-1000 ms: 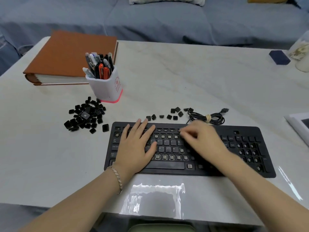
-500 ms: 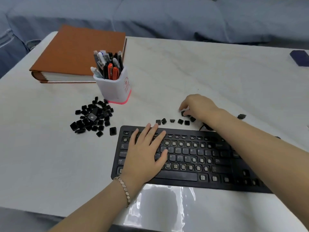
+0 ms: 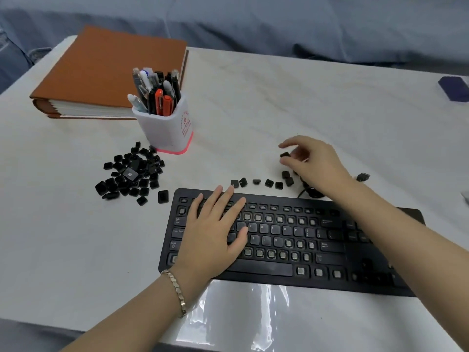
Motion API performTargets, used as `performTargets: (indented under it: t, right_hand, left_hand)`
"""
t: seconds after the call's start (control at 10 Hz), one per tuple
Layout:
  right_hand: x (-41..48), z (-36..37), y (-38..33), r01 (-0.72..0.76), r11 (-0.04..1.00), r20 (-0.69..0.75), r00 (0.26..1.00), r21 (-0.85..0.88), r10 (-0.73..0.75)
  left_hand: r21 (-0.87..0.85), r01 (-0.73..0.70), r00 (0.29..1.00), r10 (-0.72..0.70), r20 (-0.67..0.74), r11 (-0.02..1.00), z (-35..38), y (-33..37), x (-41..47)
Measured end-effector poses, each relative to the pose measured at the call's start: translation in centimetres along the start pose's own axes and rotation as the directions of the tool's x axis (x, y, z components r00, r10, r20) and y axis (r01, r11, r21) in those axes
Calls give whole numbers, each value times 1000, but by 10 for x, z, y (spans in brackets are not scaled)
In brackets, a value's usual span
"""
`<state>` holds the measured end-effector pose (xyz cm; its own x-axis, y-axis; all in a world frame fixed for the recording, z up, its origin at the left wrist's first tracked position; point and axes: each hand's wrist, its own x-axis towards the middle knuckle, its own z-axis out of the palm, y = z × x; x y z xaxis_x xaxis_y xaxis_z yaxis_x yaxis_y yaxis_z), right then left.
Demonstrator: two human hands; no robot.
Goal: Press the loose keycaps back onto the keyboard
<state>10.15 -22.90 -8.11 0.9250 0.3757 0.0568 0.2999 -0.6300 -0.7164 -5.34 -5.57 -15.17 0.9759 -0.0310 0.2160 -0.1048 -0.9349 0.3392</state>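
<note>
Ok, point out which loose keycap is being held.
The keycap pinched in the right hand, behind the keyboard; the row and the pile lie on the table.

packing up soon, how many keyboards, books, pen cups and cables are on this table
keyboard: 1
book: 1
pen cup: 1
cable: 1, partly behind the right hand, which pinches a keycap
total: 4

A slim bracelet (image 3: 177,293) of flat, gold-toned metal links sits on the wrist just behind the left hand (image 3: 213,237). Both forearms are bare along all their visible length, as is the right hand (image 3: 312,166).
</note>
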Motion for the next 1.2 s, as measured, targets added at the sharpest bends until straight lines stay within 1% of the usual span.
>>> performTargets:
  t: [0.1, 0.2, 0.3, 0.4, 0.5, 0.6, 0.7, 0.8, 0.9, 1.1, 1.2]
  right_hand:
    - [-48, -13, -1, -79, 982, 48, 996, 169, 72]
    - [-92, -19, 8, -194, 941, 76, 981, 277, 180]
    - [-115, -19, 14, -207, 954, 20, 978, 215, 208]
    - [-134, -13, 15, -172, 982, -70, 982, 73, 178]
    - [-139, -6, 13, -150, 988, -56, 987, 30, 151]
    - [-138, 7, 15, -28, 993, -52, 998, -116, 22]
    - [-138, 23, 23, 58, 988, -21, 998, -142, -62]
    - [-138, 31, 26, 59, 990, 1, 998, -129, -60]
    - [-138, 35, 29, 87, 984, -7, 996, -153, -89]
    - [-138, 38, 33, 94, 986, -38, 994, -134, -100]
    - [-137, 38, 36, 102, 988, -31, 994, -117, -107]
  left_hand:
    - [-2, -1, 1000, 1, -1, 1000, 0, 0, 1]
    - [-11, 0, 1000, 0, -7, 1000, 0, 1, 0]
    - [-16, 2, 1000, -3, -11, 1000, -1, 1, 0]
    - [-10, 5, 1000, -5, -6, 1000, -2, 2, 0]
    - [-8, 5, 1000, -5, -6, 1000, -1, 2, 0]
    - [-12, 8, 1000, -8, -11, 1000, -1, 1, 0]
    - [-13, 8, 1000, -9, -13, 1000, 0, 1, 0]
    - [-13, 13, 1000, -13, -13, 1000, 0, 1, 0]
    - [-9, 10, 1000, -10, -12, 1000, 0, 1, 0]
    - [-1, 8, 1000, -8, -9, 1000, 0, 1, 1]
    - [3, 9, 1000, -9, -12, 1000, -1, 1, 1]
